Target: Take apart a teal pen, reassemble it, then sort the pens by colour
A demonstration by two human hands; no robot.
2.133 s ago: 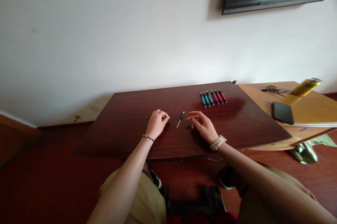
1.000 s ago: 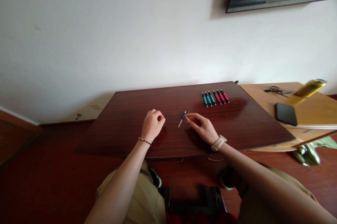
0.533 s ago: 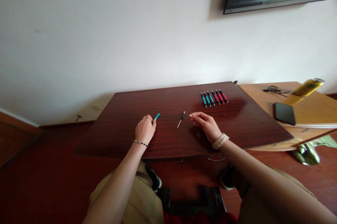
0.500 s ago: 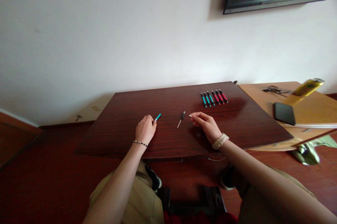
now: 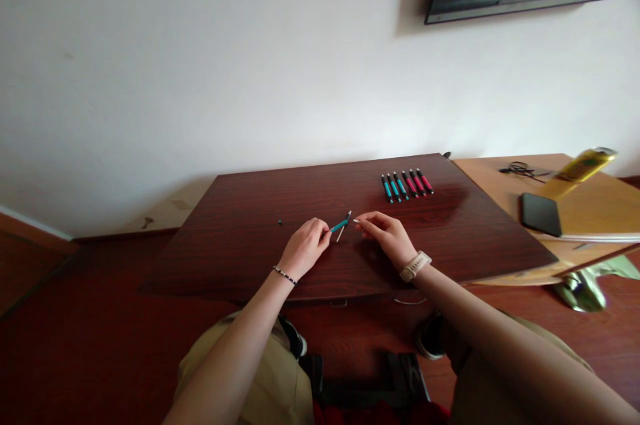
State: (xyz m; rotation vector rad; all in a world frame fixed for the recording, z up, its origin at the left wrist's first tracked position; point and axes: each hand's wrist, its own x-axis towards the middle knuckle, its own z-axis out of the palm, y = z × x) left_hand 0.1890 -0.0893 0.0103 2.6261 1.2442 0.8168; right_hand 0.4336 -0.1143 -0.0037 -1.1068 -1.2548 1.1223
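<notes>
My left hand (image 5: 306, 246) pinches a teal pen barrel (image 5: 339, 226), its free end pointing right and away from me. Just behind that end lies a black pen tip section (image 5: 349, 216), with a thin white refill (image 5: 341, 234) running toward me from it. In the fingertips of my right hand (image 5: 387, 233) is a small white piece (image 5: 356, 220), mostly covered and too small to name. The barrel and the white piece are close but apart. A tiny dark teal part (image 5: 280, 222) rests on the table left of my left hand.
Several assembled pens, teal (image 5: 395, 188) and pink (image 5: 417, 182), lie in a row at the back right of the dark wooden table (image 5: 250, 198). On the lighter side table are a phone (image 5: 540, 214), a black cable (image 5: 523, 171) and a yellow can (image 5: 583, 166).
My left hand has moved right with the teal barrel, over the refill. The tiny teal part on the left now shows where that hand was. My right hand has shifted slightly left.
</notes>
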